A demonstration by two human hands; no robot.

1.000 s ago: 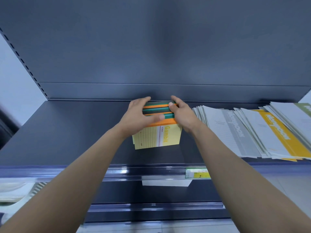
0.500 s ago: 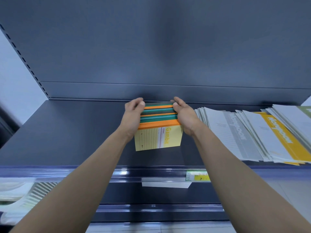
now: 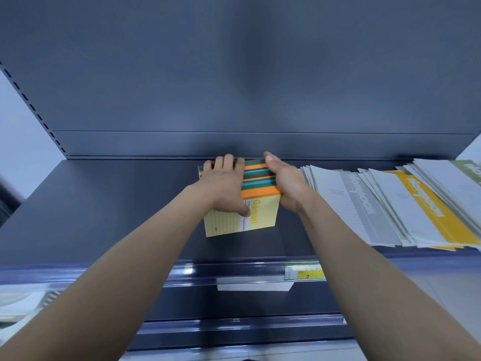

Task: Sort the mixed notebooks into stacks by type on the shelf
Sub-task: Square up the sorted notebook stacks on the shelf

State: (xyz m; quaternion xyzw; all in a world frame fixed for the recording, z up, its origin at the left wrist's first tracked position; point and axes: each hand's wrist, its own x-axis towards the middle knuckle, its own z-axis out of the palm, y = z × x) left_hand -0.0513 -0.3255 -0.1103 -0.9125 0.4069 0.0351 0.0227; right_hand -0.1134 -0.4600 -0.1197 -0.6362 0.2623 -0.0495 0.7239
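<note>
The left hand (image 3: 226,187) hooks its fingers over the far edge of the Gambit notebook stack (image 3: 261,211), mid-shelf (image 3: 104,217). The right hand (image 3: 286,183) presses flat on its right side, tidying it. Next, I think, comes a careful pick from the mixed pile (image 3: 377,204) on the right.

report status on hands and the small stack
Left hand grips stack, right hand flat against its right edge. Stack fanned on shelf. Grey notebooks close by right hand.
</note>
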